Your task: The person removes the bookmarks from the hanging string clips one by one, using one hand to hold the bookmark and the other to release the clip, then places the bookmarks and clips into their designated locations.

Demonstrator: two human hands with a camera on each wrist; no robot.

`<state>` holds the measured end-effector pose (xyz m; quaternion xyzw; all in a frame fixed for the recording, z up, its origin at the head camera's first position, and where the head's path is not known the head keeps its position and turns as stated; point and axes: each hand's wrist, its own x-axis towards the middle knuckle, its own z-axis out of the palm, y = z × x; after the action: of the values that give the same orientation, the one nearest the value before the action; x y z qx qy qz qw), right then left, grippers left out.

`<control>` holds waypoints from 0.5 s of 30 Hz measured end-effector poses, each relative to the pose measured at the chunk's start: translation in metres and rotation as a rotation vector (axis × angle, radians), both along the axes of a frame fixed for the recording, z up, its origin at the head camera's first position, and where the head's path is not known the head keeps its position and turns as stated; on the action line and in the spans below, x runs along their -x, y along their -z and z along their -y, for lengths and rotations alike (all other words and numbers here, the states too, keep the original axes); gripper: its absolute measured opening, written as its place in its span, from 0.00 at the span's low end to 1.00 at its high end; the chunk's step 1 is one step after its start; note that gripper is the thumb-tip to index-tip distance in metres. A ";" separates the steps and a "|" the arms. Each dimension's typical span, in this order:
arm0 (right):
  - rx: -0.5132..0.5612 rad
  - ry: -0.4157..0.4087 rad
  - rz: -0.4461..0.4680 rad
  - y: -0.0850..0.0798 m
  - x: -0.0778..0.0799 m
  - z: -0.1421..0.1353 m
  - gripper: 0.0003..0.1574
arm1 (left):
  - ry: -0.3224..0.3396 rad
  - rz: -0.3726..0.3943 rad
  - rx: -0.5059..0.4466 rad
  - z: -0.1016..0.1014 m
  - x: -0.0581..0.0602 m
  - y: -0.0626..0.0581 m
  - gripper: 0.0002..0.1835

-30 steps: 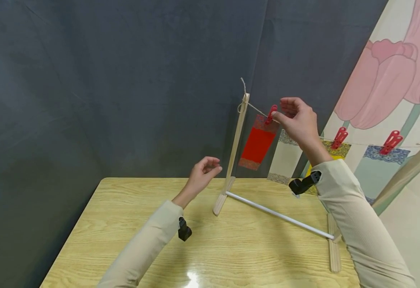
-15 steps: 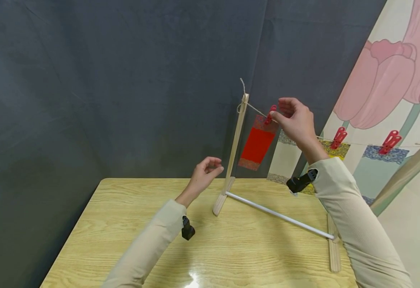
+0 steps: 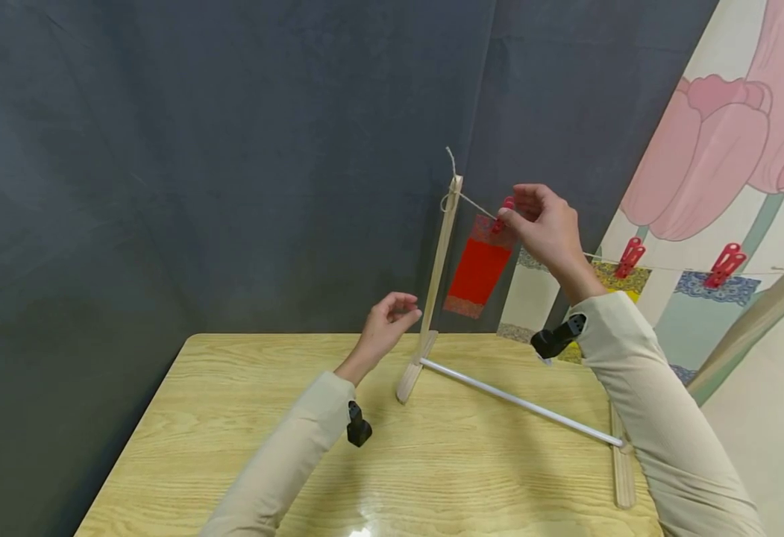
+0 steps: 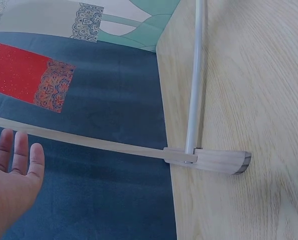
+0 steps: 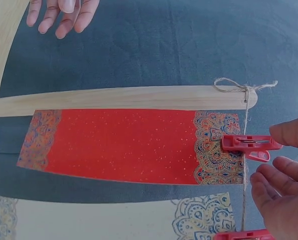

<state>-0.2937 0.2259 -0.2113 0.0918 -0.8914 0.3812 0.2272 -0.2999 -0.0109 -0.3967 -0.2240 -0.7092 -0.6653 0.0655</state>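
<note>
A red card with patterned ends (image 3: 477,272) hangs from a string, held by a red clothespin (image 5: 251,143). My right hand (image 3: 551,233) is at this clothespin. In the right wrist view its thumb (image 5: 289,135) meets or nearly meets the handle end, while the bent fingers (image 5: 276,182) lie just below, apart from the thumb. The left hand (image 3: 383,328) hovers beside the left wooden post (image 3: 441,261), fingers loosely bent and holding nothing. In the left wrist view its palm (image 4: 11,195) faces up, below the post.
Along the string hang a cream card (image 3: 529,294), a yellow card (image 3: 623,280) and a pale blue card (image 3: 700,321). Red clothespins hold these too where visible. A white rod (image 3: 519,403) joins the stand's feet on the wooden table (image 3: 264,432). Dark cloth (image 3: 230,149) hangs behind.
My left hand has drifted slightly right, closer to the post. The right hand has shifted slightly left at the clothespin. The cards hang as before.
</note>
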 end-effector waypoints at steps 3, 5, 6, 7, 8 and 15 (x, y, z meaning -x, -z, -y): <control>-0.010 0.004 -0.004 0.000 0.001 0.000 0.32 | -0.007 -0.001 0.005 -0.003 0.003 0.004 0.14; -0.021 0.003 -0.011 0.000 0.001 0.000 0.32 | -0.004 -0.001 0.005 -0.004 0.003 0.005 0.14; -0.025 0.003 -0.014 0.001 0.002 0.000 0.31 | -0.003 -0.001 0.006 -0.004 0.004 0.005 0.14; -0.029 0.004 -0.016 0.001 0.002 0.000 0.31 | -0.005 0.002 0.007 -0.005 0.004 0.005 0.14; -0.032 0.006 -0.018 0.001 0.003 0.000 0.31 | -0.007 0.002 0.008 -0.005 0.005 0.005 0.14; -0.019 0.018 -0.022 0.005 0.005 0.000 0.32 | -0.029 0.009 0.022 -0.008 0.008 0.006 0.13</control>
<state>-0.2989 0.2258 -0.2159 0.0903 -0.8932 0.3698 0.2394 -0.3081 -0.0031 -0.4023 -0.2115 -0.7199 -0.6574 0.0695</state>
